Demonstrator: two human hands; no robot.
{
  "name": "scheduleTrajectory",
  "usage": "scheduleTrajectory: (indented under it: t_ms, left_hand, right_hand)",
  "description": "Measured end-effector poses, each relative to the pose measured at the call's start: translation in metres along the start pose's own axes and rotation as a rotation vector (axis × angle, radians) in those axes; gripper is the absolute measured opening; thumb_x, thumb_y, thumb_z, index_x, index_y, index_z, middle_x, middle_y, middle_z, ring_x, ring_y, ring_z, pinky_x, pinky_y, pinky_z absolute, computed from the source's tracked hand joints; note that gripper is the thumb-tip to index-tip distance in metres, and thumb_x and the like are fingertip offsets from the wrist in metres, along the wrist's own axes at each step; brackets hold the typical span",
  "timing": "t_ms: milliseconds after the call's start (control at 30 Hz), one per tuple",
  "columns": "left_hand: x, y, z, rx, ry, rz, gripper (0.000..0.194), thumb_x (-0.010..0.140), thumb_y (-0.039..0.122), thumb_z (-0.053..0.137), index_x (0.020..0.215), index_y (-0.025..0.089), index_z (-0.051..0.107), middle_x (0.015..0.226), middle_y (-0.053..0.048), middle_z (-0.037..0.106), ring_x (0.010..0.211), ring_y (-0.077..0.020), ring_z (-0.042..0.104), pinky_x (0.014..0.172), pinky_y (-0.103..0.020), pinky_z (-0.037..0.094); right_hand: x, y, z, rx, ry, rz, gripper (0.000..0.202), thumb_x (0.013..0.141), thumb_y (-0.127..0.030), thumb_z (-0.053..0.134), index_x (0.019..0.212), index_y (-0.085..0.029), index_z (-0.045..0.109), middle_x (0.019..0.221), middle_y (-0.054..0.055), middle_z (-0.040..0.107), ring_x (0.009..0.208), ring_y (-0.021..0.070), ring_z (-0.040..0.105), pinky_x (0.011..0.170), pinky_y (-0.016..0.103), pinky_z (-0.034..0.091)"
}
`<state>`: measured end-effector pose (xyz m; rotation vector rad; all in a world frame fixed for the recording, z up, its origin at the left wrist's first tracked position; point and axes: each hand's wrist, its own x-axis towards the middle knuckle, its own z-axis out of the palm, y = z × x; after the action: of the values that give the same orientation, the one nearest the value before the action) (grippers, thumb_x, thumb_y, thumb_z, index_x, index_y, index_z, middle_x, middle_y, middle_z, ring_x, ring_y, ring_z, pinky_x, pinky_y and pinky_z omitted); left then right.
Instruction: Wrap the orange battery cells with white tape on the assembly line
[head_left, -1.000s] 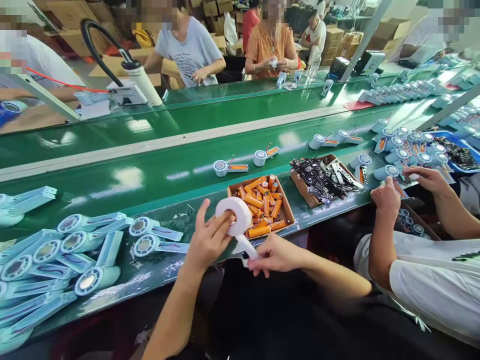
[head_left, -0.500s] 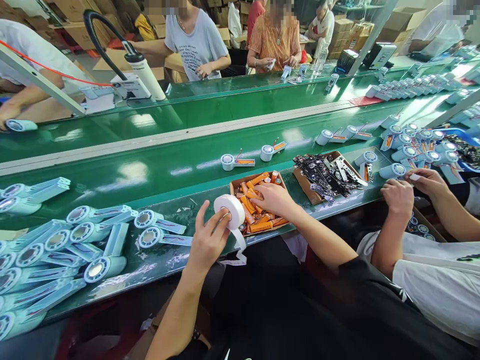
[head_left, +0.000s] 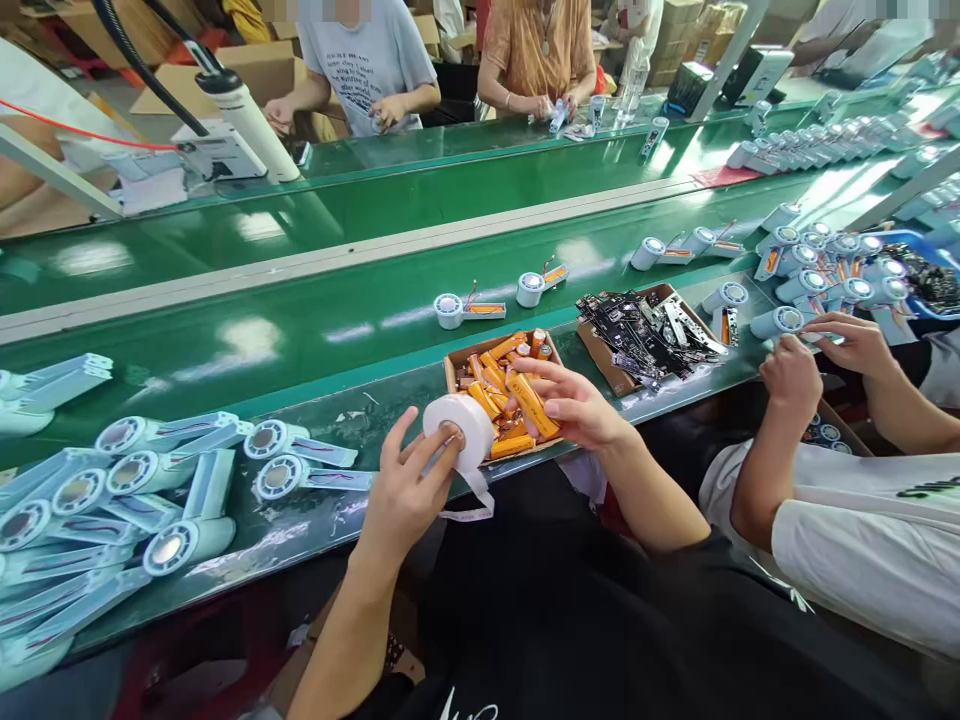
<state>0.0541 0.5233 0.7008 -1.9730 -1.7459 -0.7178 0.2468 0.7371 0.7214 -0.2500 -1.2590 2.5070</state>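
My left hand (head_left: 414, 470) grips a roll of white tape (head_left: 466, 428), fingers hooked into its core, with a loose tail (head_left: 474, 498) dangling below. An orange cylindrical battery (head_left: 534, 404) is pinched in my right hand (head_left: 581, 405), tilted just above the cardboard box (head_left: 450, 370) of similar orange batteries. Fingers of the right hand hide part of the box. To the left lie two light-blue handheld fan bodies (head_left: 300, 478), each with a round head and a handle.
Many fan bodies (head_left: 82, 495) are piled at left. A box of black circuit boards (head_left: 649, 335) stands right of the batteries. Fans with orange batteries in their handles (head_left: 469, 310) sit on the green belt (head_left: 315, 350). A co-worker's hands (head_left: 795, 375) work close on the right.
My right hand has come up out of the battery box with a battery in its fingers. The left hand still holds the tape roll. The camera view has shifted slightly.
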Motion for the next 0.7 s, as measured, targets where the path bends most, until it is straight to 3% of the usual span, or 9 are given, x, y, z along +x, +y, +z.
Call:
scheduleTrajectory:
  t_ms: [67,133,200,267,400,500,600,700]
  left_hand:
    - [-0.001,-0.001,-0.002,0.009,0.043,-0.014,0.043,0.085,-0.003,0.068,0.125,0.014,0.066,0.124,-0.015,0.071,0.148,-0.045,0.041,0.102,-0.061,0.06]
    - [-0.002,0.0,-0.003,0.018,0.049,-0.022,0.041,0.085,-0.003,0.069,0.123,0.013,0.066,0.123,-0.015,0.071,0.147,-0.0444,0.043,0.105,-0.062,0.057]
    - [-0.003,0.003,-0.003,0.013,0.021,-0.021,0.042,0.084,-0.003,0.071,0.123,0.013,0.067,0.122,-0.014,0.072,0.147,-0.0439,0.042,0.103,-0.057,0.059]
    - [-0.003,0.009,-0.002,0.005,-0.007,-0.026,0.043,0.084,-0.002,0.073,0.123,0.014,0.068,0.121,-0.013,0.073,0.147,-0.0426,0.039,0.099,-0.05,0.061]
    - [-0.003,0.018,0.0,0.035,-0.055,-0.008,0.044,0.085,0.002,0.076,0.125,0.017,0.07,0.118,-0.009,0.075,0.141,-0.0373,0.044,0.102,-0.046,0.059]
    - [-0.002,0.022,0.001,0.07,-0.09,0.019,0.043,0.087,0.006,0.076,0.127,0.018,0.071,0.119,-0.007,0.075,0.132,-0.0334,0.051,0.103,-0.044,0.056]
    - [-0.001,0.024,0.002,0.094,-0.117,0.046,0.04,0.09,0.009,0.075,0.129,0.019,0.071,0.121,-0.006,0.076,0.124,-0.0295,0.055,0.104,-0.042,0.054]
    - [0.001,0.025,0.001,0.125,-0.118,0.076,0.04,0.091,0.011,0.075,0.129,0.02,0.072,0.123,-0.005,0.075,0.122,-0.028,0.057,0.105,-0.041,0.053]
  right_hand:
    - [-0.003,0.004,0.007,0.057,0.035,-0.045,0.07,0.073,-0.034,0.09,0.137,-0.029,0.061,0.106,0.002,0.074,0.079,0.0142,0.073,0.07,0.025,0.061]
    - [-0.004,0.007,0.011,0.075,0.125,-0.144,0.058,0.068,-0.03,0.094,0.12,-0.028,0.067,0.099,-0.002,0.072,0.081,0.0132,0.073,0.071,0.023,0.061]
    - [-0.004,0.01,0.014,0.04,0.227,-0.231,0.042,0.063,-0.026,0.097,0.092,-0.023,0.067,0.095,-0.002,0.072,0.086,0.0131,0.072,0.076,0.023,0.061]
    - [-0.004,0.014,0.016,-0.011,0.309,-0.257,0.04,0.063,-0.023,0.097,0.077,-0.02,0.06,0.099,0.001,0.077,0.088,0.0137,0.074,0.081,0.025,0.062]
    - [-0.008,0.025,0.017,-0.133,0.399,-0.242,0.034,0.075,-0.037,0.091,0.1,-0.023,0.073,0.107,0.004,0.082,0.093,0.0191,0.078,0.084,0.033,0.065]
    - [-0.014,0.033,0.017,-0.397,0.472,-0.307,0.038,0.085,-0.048,0.082,0.113,-0.024,0.079,0.114,0.006,0.081,0.107,0.0247,0.077,0.096,0.04,0.063]
    - [-0.017,0.037,0.02,-0.648,0.517,-0.367,0.034,0.093,-0.049,0.072,0.115,-0.025,0.082,0.119,0.006,0.08,0.115,0.0271,0.075,0.104,0.042,0.06]
    - [-0.019,0.041,0.026,-0.759,0.507,-0.411,0.033,0.098,-0.044,0.065,0.122,-0.026,0.079,0.125,0.005,0.078,0.118,0.0261,0.074,0.107,0.04,0.058]
